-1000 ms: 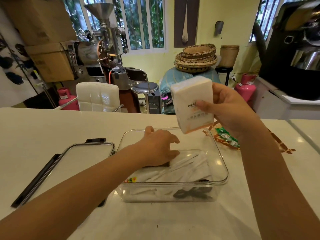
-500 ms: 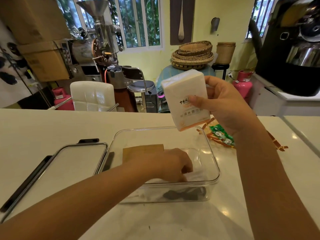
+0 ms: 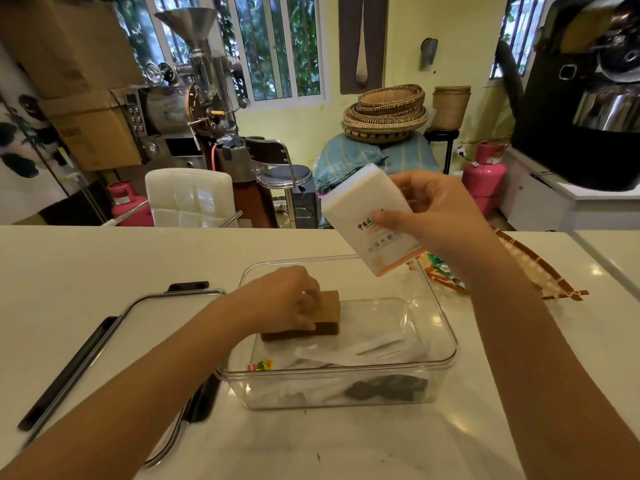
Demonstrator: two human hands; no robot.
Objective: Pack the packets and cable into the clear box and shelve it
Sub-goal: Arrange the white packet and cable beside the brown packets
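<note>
A clear plastic box (image 3: 446,358) stands open on the white counter in front of me. Inside it my left hand (image 3: 284,299) grips a brown packet (image 3: 327,315) at the box's left side. White wrapped packets (image 3: 363,351) lie on the box floor, and a black cable (image 3: 384,389) sits at its near right corner. Above the box's far right corner, my right hand (image 3: 436,213) holds a white tissue packet (image 3: 370,220) with orange print, tilted.
The box's lid (image 3: 114,341) with black clips lies flat to the left. A green and orange snack packet (image 3: 443,275) rests on a woven mat (image 3: 533,268) to the right. Behind the counter are a white chair (image 3: 190,195), a stool and machines.
My left hand moved back to the box's left side, now gripping the brown packet. My right hand tilted the white tissue packet and kept it above the box.
</note>
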